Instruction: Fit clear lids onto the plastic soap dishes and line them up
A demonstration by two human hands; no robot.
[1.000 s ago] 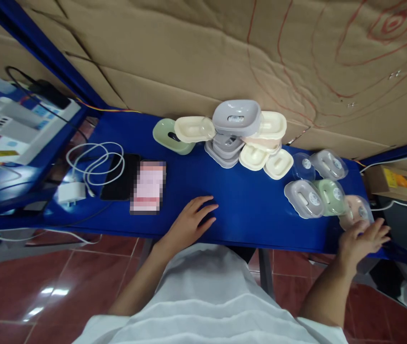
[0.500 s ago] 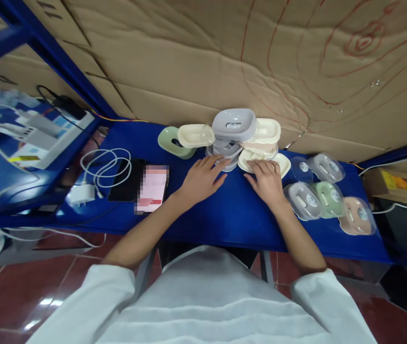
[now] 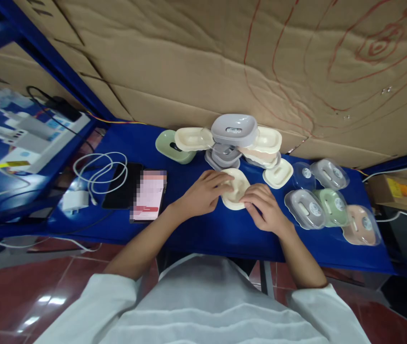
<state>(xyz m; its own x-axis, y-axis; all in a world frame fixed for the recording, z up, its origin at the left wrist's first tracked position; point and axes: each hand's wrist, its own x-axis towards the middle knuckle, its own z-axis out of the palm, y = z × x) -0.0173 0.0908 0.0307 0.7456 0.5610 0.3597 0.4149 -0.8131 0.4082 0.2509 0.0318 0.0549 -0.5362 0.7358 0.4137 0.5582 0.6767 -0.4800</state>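
A cream soap dish part is between my hands, tilted over the front part of the table. My left hand has its fingers bent over the part's left edge, with fingertips reaching inside. My right hand is closed on the lower right rim, thumb and fingers pinched together. Just behind sits a stack of soap dishes: a grey dish on top, cream ones beside and a cream one to the left. Another cream part lies right of the stack.
Lidded soap dishes in grey, green and pink lie at the right. A green dish stands left of the stack. Phones, a white cable and a charger lie left. A cardboard wall rises behind.
My right hand has brought a cream part from in front of the stack toward me. My left hand has moved in from beside the grey dishes to touch it.
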